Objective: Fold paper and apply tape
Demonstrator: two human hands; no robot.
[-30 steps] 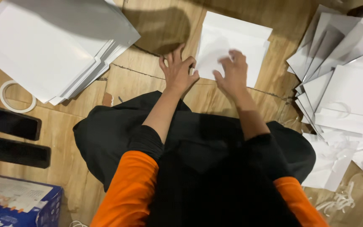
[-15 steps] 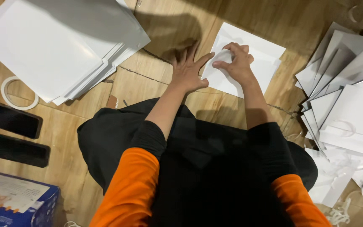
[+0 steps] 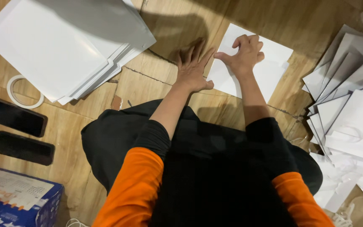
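Paper (image 3: 269, 69) lies on the floor (image 3: 160, 88) ahead; left hand (image 3: 193, 69) flat, fingers spread, at its edge; right hand (image 3: 243, 52) curled, pressing it. Uneven pressure could skew any crease or slide the sheet

Left hand (image 3: 193, 69) flat on cardboard floor (image 3: 148, 84), right hand (image 3: 243, 52) clawed on white sheet (image 3: 269, 69).

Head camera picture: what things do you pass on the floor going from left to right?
Two black phones → tape ring → big stack of white sheets → left hand → right hand on a white sheet → pile of white paper bags.
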